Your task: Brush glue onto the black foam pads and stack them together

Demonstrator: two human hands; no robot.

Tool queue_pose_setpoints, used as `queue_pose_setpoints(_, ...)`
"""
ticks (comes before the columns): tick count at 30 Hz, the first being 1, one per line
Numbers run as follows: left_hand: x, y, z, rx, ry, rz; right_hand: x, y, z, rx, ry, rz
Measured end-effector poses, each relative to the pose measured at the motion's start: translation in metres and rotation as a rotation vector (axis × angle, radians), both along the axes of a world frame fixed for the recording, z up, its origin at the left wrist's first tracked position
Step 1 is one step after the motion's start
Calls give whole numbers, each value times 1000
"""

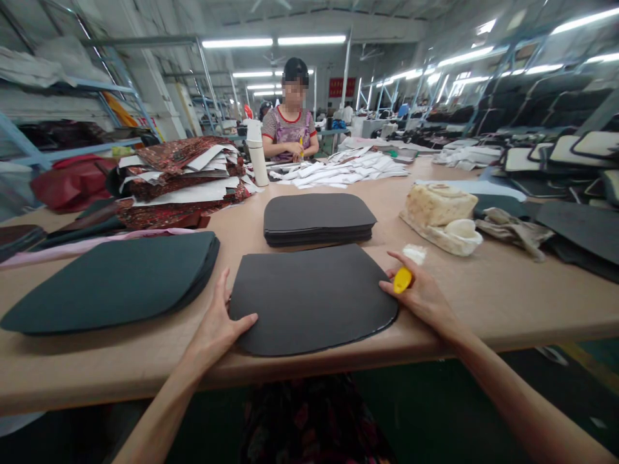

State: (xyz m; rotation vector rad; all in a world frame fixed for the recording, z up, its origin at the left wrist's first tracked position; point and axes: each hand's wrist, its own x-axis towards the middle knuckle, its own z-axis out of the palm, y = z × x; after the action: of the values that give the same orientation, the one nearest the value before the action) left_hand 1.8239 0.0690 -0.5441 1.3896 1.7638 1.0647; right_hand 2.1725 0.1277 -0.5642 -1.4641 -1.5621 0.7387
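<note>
A dark grey panel with a rounded front edge lies before me near the table's edge. My left hand is open at the panel's left side, its thumb resting on top and its fingers spread along the edge. At the right side, my right hand is closed on a brush with a yellow handle and white bristles, its fingertips against the panel's edge. Just behind lies a stack of similar grey panels. To the left is a stack of dark green panels.
A cream, glue-crusted container stands right of the grey stack, beside a crumpled cloth. Patterned sheets are piled at the back left near a white bottle. Across the tan table, a co-worker works behind white pieces.
</note>
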Motion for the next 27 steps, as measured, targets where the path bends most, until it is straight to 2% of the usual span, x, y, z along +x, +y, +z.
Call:
queue_pose_setpoints(10,2,-1,6,-23,-34,-37,6,0,-4,48,-57,69)
queue_pose_setpoints(16,-2,1,0,-9,4,-64,9,2,-8,47,-54,97)
queue_pose_setpoints(23,-5,5,-10,110,347,-100,8,1,-3,46,-84,114)
queue_pose_setpoints(27,-8,9,-17,164,460,-105,7,1,0,45,-97,118)
